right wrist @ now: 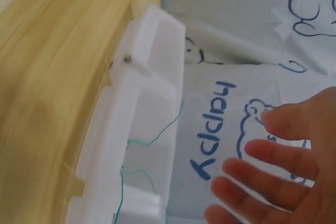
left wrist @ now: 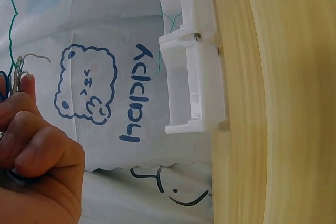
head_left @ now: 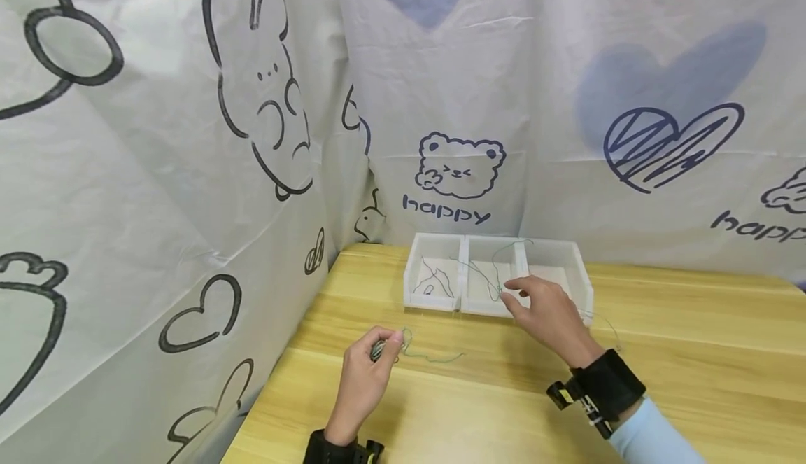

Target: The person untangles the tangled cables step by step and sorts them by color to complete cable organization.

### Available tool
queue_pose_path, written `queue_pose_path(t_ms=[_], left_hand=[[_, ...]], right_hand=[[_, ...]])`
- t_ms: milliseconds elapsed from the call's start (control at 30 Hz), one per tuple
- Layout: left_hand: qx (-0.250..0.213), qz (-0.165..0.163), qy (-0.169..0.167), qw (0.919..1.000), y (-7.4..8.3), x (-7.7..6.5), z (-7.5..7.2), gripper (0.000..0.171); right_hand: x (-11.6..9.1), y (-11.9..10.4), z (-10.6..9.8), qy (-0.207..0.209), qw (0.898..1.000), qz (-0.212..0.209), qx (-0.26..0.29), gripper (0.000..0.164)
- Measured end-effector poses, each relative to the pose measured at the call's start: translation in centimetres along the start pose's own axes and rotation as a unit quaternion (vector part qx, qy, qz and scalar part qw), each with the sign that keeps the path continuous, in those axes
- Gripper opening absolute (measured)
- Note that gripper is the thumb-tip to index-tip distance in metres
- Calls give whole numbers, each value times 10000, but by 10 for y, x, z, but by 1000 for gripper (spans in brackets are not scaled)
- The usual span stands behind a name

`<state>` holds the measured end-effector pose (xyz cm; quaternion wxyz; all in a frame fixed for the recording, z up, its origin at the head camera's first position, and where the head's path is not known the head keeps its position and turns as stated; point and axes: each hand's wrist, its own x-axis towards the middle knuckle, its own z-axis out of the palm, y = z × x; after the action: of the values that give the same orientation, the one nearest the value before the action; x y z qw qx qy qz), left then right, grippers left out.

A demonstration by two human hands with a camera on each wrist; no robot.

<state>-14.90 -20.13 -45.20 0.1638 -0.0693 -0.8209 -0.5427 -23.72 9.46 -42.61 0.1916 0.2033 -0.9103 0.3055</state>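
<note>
The right hand point(head_left: 554, 313), fingers point(right wrist: 257, 149) apart and gripping nothing, is the nearer to the green thread point(right wrist: 121, 190) in the tray point(head_left: 434, 243), which lies just left of its tips and runs away from them, while the left hand point(head_left: 364, 374) pinches a bundle point(head_left: 378, 350).

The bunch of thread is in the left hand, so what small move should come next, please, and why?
Perhaps move the right hand to the trailing green strand and pinch it: the left hand grips the bunch, while the right hand's fingers are apart over the tray.
</note>
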Motion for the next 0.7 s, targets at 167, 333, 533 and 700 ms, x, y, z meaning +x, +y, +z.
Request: queue_pose_path(t_ms=[167, 333, 533, 700], left_hand=[[-61, 148, -128, 9998, 2, 1, 2, 21], [-108, 279, -340, 9990, 4, 1, 7, 21], [-263, 478, -623, 9966, 9, 3, 18, 23], [-365, 523, -720, 9954, 14, 5, 27, 21]], right_hand=[[-4, -12, -2, -230, 9984, -187, 478, 25], [-8, -32, -2, -375, 9897, -785, 1138, 23], [-18, -61, 2, -1302, 9667, -1449, 1657, 21], [-26, -73, 7, -1868, 9589, -1445, 1571, 30]])
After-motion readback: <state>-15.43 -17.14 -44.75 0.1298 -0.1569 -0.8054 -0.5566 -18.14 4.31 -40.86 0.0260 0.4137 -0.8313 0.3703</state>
